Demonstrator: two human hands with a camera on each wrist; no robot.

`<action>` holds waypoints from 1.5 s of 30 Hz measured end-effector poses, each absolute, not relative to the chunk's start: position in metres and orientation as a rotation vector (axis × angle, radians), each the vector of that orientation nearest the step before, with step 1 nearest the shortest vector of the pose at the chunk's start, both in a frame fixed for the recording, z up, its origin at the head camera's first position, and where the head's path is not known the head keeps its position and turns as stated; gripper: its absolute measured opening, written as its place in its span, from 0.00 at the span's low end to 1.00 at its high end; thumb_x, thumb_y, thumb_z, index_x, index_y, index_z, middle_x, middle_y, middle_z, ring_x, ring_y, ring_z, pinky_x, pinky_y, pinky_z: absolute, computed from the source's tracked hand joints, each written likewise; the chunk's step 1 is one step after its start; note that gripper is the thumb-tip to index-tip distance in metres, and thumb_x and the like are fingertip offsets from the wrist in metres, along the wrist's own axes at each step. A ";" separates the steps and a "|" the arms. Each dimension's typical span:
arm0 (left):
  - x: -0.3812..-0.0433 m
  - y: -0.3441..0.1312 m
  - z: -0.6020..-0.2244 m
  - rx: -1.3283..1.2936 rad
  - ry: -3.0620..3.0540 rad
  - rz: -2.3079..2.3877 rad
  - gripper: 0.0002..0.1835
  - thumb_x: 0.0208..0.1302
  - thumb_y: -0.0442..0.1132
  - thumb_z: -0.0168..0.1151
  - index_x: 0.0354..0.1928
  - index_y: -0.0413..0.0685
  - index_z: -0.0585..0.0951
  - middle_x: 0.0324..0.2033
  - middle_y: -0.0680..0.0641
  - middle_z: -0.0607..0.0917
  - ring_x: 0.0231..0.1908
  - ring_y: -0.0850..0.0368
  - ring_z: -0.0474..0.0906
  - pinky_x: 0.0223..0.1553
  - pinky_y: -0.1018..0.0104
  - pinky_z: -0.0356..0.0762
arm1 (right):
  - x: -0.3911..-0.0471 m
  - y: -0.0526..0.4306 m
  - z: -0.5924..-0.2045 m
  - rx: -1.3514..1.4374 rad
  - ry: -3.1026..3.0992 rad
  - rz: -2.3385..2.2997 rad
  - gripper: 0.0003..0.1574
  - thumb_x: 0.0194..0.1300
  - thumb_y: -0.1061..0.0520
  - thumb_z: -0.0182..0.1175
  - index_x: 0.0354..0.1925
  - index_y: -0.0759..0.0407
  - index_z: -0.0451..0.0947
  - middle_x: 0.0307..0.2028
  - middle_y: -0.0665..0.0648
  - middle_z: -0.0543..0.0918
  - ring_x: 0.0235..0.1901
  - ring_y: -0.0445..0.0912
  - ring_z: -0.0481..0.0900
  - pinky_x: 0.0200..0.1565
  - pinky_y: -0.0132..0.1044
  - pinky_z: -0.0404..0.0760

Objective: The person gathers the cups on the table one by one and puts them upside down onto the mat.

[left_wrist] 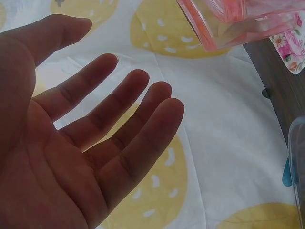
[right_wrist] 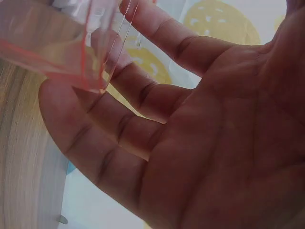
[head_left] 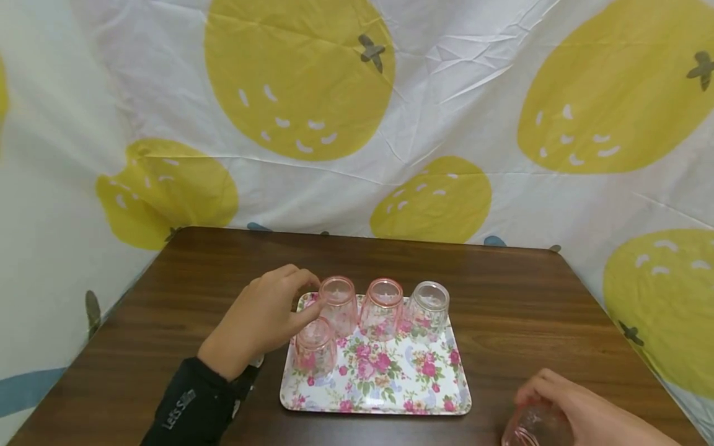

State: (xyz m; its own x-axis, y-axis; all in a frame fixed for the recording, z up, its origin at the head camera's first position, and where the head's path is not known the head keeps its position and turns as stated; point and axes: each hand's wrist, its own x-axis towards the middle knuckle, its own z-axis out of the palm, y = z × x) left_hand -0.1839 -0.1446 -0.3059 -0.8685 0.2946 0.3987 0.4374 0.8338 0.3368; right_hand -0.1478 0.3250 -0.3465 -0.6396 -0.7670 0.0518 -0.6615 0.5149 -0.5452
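Note:
My left hand (head_left: 262, 316) is at the left edge of the floral tray (head_left: 357, 384), its thumb and fingers spread beside a pink glass (head_left: 338, 306) in the back-left corner. The left wrist view shows that palm bare, with pink glass (left_wrist: 214, 28) beyond the fingertips. Another pink glass (head_left: 315, 347) stands just in front, below the thumb. A third pink glass (head_left: 382, 310) and a clear glass (head_left: 429, 310) continue the back row; all stand bottom up. Right of the tray, my right hand (head_left: 586, 402) grips a separate pink glass (head_left: 535, 424), its fingers curved around it in the right wrist view.
The tray lies on a dark wooden table (head_left: 502, 322). A white cloth (head_left: 312, 192) printed with yellow fruit hangs behind the table and along its sides. Part of a transparent rounded object (left_wrist: 298, 157) shows at the left wrist view's right edge.

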 end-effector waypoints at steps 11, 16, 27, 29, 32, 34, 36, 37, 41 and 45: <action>-0.184 -0.146 -0.304 -0.542 -2.689 -0.603 0.13 0.60 0.46 0.68 0.44 0.49 0.85 0.38 0.49 0.85 0.32 0.57 0.77 0.33 0.58 0.80 | -0.147 0.324 -0.337 -1.011 2.602 -0.752 0.29 0.51 0.43 0.76 0.48 0.45 0.74 0.43 0.47 0.76 0.39 0.39 0.74 0.34 0.35 0.79; -0.184 -0.146 -0.304 -0.541 -2.693 -0.596 0.13 0.60 0.46 0.68 0.43 0.49 0.85 0.38 0.49 0.85 0.33 0.57 0.77 0.34 0.57 0.81 | -0.148 0.324 -0.331 -1.034 2.693 -0.684 0.33 0.48 0.43 0.77 0.49 0.46 0.73 0.44 0.47 0.76 0.38 0.37 0.71 0.30 0.35 0.75; -0.185 -0.146 -0.304 -0.550 -2.684 -0.595 0.13 0.60 0.46 0.68 0.43 0.48 0.85 0.36 0.50 0.85 0.32 0.56 0.77 0.33 0.58 0.80 | -0.145 0.312 -0.310 -1.054 2.862 -0.618 0.36 0.46 0.37 0.76 0.50 0.39 0.71 0.43 0.41 0.76 0.36 0.35 0.73 0.30 0.34 0.78; -0.184 -0.146 -0.303 -0.548 -2.687 -0.595 0.13 0.60 0.46 0.69 0.43 0.48 0.85 0.36 0.49 0.85 0.32 0.56 0.77 0.33 0.58 0.80 | -0.146 0.308 -0.306 -1.080 2.907 -0.603 0.36 0.45 0.38 0.77 0.50 0.38 0.70 0.44 0.39 0.76 0.36 0.34 0.73 0.31 0.34 0.78; -0.184 -0.146 -0.303 -0.546 -2.689 -0.597 0.13 0.60 0.46 0.69 0.44 0.47 0.85 0.37 0.49 0.85 0.32 0.56 0.77 0.33 0.58 0.80 | -0.146 0.301 -0.299 -1.074 2.956 -0.605 0.37 0.45 0.40 0.78 0.50 0.37 0.69 0.44 0.37 0.76 0.37 0.34 0.73 0.33 0.35 0.80; -0.184 -0.147 -0.302 -0.545 -2.688 -0.597 0.13 0.61 0.46 0.69 0.44 0.48 0.85 0.37 0.49 0.85 0.32 0.57 0.76 0.33 0.59 0.80 | -0.147 0.295 -0.295 -1.071 2.978 -0.607 0.38 0.46 0.42 0.78 0.51 0.38 0.68 0.44 0.38 0.76 0.39 0.34 0.74 0.35 0.36 0.81; -0.184 -0.147 -0.302 -0.546 -2.685 -0.599 0.13 0.61 0.46 0.68 0.43 0.48 0.85 0.36 0.50 0.85 0.31 0.58 0.75 0.32 0.59 0.79 | -0.148 0.290 -0.291 -1.062 2.990 -0.609 0.38 0.47 0.43 0.78 0.52 0.38 0.67 0.44 0.38 0.76 0.41 0.35 0.74 0.37 0.38 0.83; -0.184 -0.147 -0.302 -0.547 -2.683 -0.601 0.13 0.61 0.46 0.68 0.43 0.48 0.85 0.36 0.50 0.85 0.31 0.58 0.75 0.32 0.59 0.79 | -0.148 0.288 -0.289 -1.060 2.989 -0.616 0.37 0.49 0.43 0.77 0.52 0.38 0.67 0.44 0.39 0.76 0.42 0.35 0.74 0.38 0.39 0.84; -0.183 -0.147 -0.302 -0.546 -2.674 -0.614 0.12 0.61 0.46 0.68 0.43 0.48 0.85 0.35 0.50 0.84 0.31 0.57 0.76 0.32 0.59 0.79 | -0.149 0.277 -0.281 -1.056 2.974 -0.654 0.34 0.53 0.42 0.74 0.52 0.38 0.66 0.45 0.40 0.75 0.44 0.36 0.75 0.40 0.41 0.85; -0.182 -0.147 -0.302 -0.547 -2.663 -0.628 0.12 0.61 0.45 0.69 0.43 0.48 0.85 0.36 0.50 0.85 0.32 0.58 0.76 0.33 0.58 0.80 | -0.154 0.267 -0.273 -1.139 2.940 -0.722 0.33 0.55 0.46 0.74 0.51 0.41 0.65 0.43 0.42 0.74 0.41 0.38 0.75 0.40 0.40 0.86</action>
